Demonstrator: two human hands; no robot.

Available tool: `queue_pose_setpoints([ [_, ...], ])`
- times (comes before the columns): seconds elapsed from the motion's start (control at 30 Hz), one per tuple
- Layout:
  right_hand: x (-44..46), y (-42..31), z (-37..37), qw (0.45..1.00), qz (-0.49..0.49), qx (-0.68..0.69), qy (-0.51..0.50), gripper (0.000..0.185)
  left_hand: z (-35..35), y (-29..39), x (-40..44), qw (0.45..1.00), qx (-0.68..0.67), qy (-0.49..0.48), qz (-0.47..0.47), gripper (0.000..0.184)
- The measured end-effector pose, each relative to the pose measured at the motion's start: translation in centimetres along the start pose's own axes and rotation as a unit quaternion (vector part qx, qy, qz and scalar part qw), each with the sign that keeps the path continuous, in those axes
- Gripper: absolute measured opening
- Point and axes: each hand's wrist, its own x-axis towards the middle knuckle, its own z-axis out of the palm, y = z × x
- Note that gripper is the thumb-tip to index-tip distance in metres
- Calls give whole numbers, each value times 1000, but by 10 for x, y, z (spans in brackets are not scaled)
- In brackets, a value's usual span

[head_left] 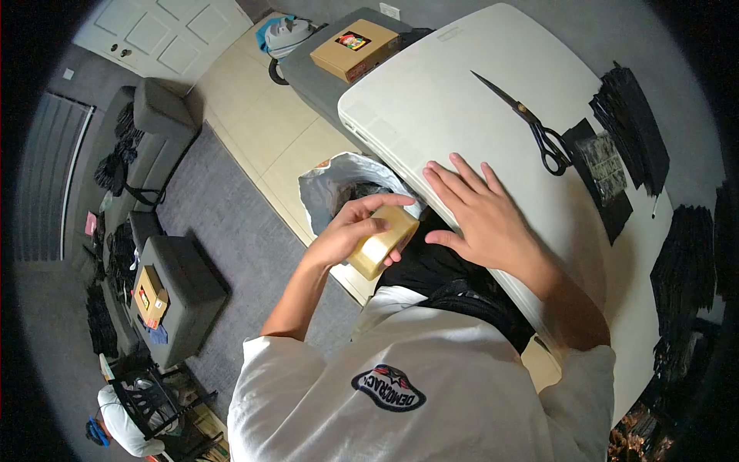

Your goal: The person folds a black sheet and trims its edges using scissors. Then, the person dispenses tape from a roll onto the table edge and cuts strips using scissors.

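Note:
My left hand [350,231] is wrapped round a wide roll of yellowish clear tape [375,250], held near the table edge above my lap. My right hand [481,219] lies flat, fingers spread, on the white table [446,100], with nothing in it. Beyond it, black-handled scissors [525,113] rest on the table, blades parted only slightly if at all. Close to their handles, a patterned packet [602,165] lies on a black strip [616,219]. Just past my left hand stands an open bag with a silvery lining [319,189], dark material inside.
Bundles of black strips lie at the table's far right [631,123] and hang lower down [683,269]. A cardboard box [358,50] sits on a grey bench [308,85]. Leftward are a grey sofa [165,115], an ottoman [185,308] with another box [150,296], and a black chair [154,400].

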Motion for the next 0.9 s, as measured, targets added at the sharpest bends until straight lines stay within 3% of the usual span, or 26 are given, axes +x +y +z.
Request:
queue_pose_setpoints([
  [0.17, 17, -8, 2, 999, 20, -50, 1, 84, 2, 2, -2, 1000, -2, -4, -8, 55],
  [0.5, 9, 7, 9, 1000, 0, -12, 13, 80, -4, -12, 0, 1000, -12, -14, -4, 58],
  [0.9, -18, 8, -8, 998, 19, -52, -41, 81, -16, -29, 8, 999, -28, -36, 1, 49],
])
